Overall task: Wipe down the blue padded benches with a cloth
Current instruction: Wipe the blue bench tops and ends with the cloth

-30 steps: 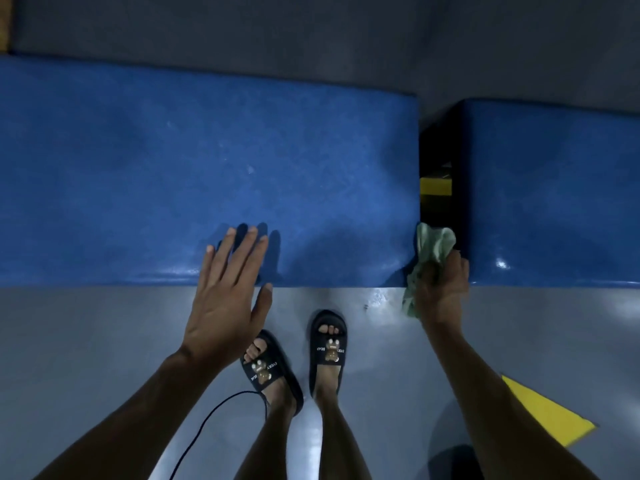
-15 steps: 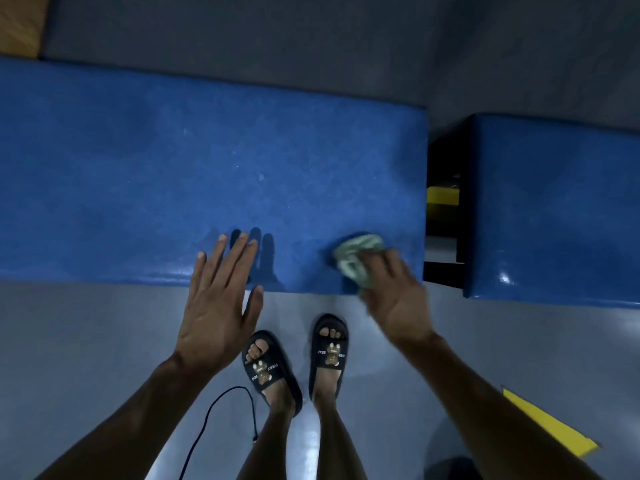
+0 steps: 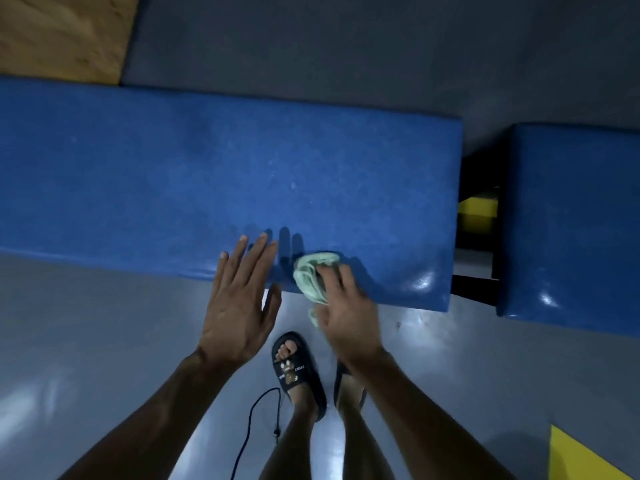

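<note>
The right hand [image 3: 349, 313] holds a pale green cloth [image 3: 311, 277], w/ fingers curled round it, & pushes it down on the near edge of the big blue bench [image 3: 207, 174]. I think it holds the cloth in a bunch so it can rub hard & not let it slip. Part of the cloth hangs over the edge toward the floor [image 3: 86, 341], so the side of the bench may get wiped too. The left hand [image 3: 239, 303] is flat, fingers straight & a bit spread, holding nothing. Its fingertips [image 3: 263, 239] reach over the near edge of the bench, just left of the cloth. I can't tell if they touch the pad or float above it. Maybe it's there to keep the body steady while bending down. Count: 2 blue benches, the long one & a 2nd bench [image 3: 571, 220] to the right, w/ a dark gap between them & a yellow block [image 3: 478, 211] down in the gap. 1 cloth. 2 hands. 2 feet in black sandals [image 3: 298, 372], right by the bench so the arms can reach. 1 thin black cord [image 3: 256, 420] hangs near the legs. 1 yellow patch [image 3: 581, 459] on the floor, near right. 1 brown wood bit [image 3: 59, 36] far left.
</note>
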Motion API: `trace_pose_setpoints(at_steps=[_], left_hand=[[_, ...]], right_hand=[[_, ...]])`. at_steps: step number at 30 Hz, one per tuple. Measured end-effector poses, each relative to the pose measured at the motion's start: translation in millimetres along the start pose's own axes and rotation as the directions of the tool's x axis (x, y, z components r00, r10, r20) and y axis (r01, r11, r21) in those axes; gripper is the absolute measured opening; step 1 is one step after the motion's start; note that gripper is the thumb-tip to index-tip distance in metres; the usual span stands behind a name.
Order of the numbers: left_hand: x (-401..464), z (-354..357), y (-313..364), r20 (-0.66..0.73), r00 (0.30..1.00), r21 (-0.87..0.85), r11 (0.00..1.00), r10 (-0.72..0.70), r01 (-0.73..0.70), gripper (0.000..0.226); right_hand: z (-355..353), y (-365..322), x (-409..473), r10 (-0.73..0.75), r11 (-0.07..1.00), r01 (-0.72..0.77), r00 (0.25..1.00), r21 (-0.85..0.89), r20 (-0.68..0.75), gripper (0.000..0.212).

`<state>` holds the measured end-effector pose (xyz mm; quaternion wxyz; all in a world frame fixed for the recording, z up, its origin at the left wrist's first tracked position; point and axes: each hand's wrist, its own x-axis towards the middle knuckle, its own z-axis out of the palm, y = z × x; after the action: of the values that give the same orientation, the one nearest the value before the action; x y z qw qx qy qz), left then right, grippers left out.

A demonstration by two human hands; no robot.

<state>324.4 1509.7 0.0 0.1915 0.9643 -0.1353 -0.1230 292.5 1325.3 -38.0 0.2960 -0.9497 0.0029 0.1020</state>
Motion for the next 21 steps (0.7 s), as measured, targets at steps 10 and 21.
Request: trace_pose_setpoints(at_steps=[10,21], left_hand=[[-11,1,8,-0.017,0.996,-0.041,0.995,-0.088,0.087,0.059],[-15,7,-16,0.0,1.0,-0.06,0.998,-0.031,0.031,0.059]], right_hand=[[-119,162,-30,0.543,0.834,-0.544,0.783,0.09,-0.302,0.041],[-78,116,-22,0.413,0.902,-0.431,0.868,-0.007,-0.275,0.049]])
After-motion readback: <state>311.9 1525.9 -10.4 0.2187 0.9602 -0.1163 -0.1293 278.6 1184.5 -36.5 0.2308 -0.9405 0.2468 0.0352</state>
